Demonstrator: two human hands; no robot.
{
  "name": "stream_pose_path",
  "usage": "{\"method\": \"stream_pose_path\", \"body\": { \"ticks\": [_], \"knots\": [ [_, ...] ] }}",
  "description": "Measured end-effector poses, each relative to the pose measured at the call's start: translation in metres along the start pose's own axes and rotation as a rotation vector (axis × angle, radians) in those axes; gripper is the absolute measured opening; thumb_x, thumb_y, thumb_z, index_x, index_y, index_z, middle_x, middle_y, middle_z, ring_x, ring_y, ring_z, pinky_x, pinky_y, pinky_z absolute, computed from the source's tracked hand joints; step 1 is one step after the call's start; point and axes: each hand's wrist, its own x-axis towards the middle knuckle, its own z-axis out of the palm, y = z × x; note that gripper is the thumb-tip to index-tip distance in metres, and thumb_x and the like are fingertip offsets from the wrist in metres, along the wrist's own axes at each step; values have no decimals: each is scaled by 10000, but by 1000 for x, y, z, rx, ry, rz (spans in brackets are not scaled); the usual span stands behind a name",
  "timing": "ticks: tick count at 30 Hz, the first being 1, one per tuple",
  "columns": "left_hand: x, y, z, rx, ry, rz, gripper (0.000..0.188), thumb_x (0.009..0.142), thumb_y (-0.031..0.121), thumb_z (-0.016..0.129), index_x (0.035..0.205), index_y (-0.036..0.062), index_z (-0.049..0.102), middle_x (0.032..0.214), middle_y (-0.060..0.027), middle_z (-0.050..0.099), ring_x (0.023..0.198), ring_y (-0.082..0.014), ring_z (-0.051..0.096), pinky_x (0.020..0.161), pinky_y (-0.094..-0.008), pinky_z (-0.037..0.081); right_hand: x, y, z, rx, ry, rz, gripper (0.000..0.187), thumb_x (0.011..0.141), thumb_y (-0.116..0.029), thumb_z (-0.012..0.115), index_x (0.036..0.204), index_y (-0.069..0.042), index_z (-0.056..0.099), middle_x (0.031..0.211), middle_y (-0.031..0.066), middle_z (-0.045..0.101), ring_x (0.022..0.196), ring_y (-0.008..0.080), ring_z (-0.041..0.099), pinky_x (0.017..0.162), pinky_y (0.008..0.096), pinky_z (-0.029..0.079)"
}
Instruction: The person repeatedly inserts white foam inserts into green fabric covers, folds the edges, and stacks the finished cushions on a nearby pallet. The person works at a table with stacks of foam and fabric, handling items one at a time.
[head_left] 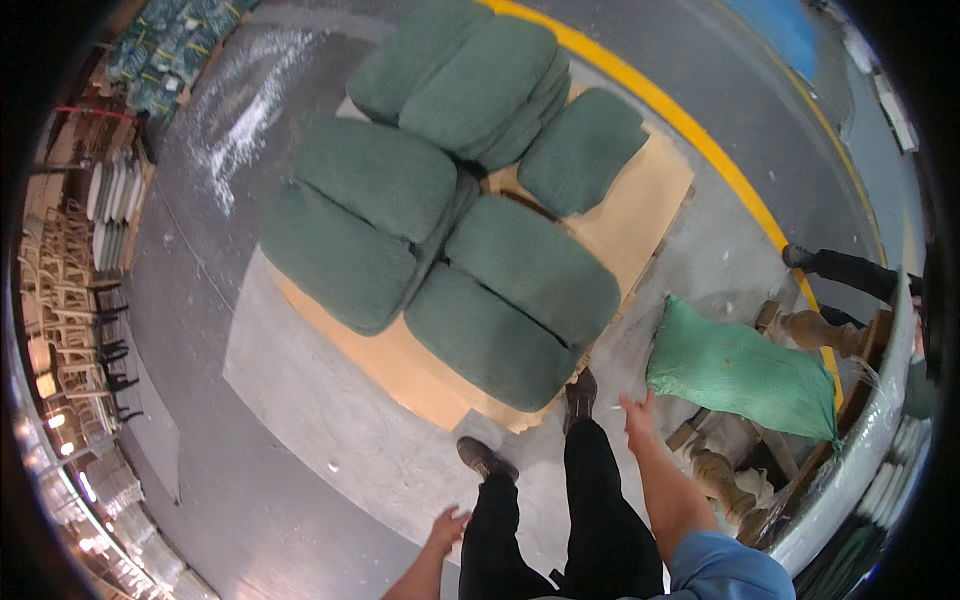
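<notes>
My right hand (637, 418) reaches forward beside the near corner of a plump green woven sack (745, 368), apart from it as far as I can see. Its fingers are stretched out and hold nothing. Down by my left leg hangs my left hand (449, 527), empty, with the fingers parted. In front of my feet, dark green fabric cushions (530, 265) lie in several stacks on brown cardboard (640, 205). A single pile (582, 150) sits at the far right of the cardboard.
Under and around the sack are wooden pieces (720, 475) and a rack wrapped in clear film (835, 505). Another person's leg (850, 270) shows at the right. A yellow line (700, 140) curves across the floor. Chair frames (75, 260) stand at the far left.
</notes>
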Motion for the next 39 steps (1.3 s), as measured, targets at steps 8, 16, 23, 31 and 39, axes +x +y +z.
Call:
{"method": "stream_pose_path", "body": {
  "ticks": [8,16,23,31,39],
  "knots": [
    [-98,-59,-76,83,-41,109,526,951,341,778,1410,127,636,1094,-55,733,903,-189,716,713,-380,568,-191,98,-90,-380,40,-70,892,914,-316,799,1646,-102,335,1212,191,720,999,276,716,862,426,573],
    [-165,15,-193,354,-180,693,551,1013,404,709,1444,86,581,1239,-115,686,968,-227,674,729,-374,567,-424,243,-118,141,133,133,749,914,-446,733,1528,-68,529,799,132,721,641,224,682,604,398,560],
    [-191,25,-24,900,-170,649,542,1005,398,708,1435,90,592,1197,-92,700,937,-221,687,728,-374,568,-537,422,-109,451,272,414,567,956,-458,693,1393,-99,657,986,97,760,757,229,749,611,388,594],
    [-217,-118,185,1551,-319,678,532,996,393,708,1424,94,604,1150,-66,716,902,-215,703,726,-375,569,-591,542,-119,855,287,416,458,994,-408,687,1310,-76,696,1102,89,746,829,241,743,683,405,596],
    [-244,-270,345,2035,-652,836,534,990,394,702,1422,93,611,1122,-46,731,886,-211,722,734,-375,572,-665,666,-217,1233,662,564,393,935,-280,708,1263,-63,702,1011,125,762,841,278,772,663,430,597]
  ]
}}
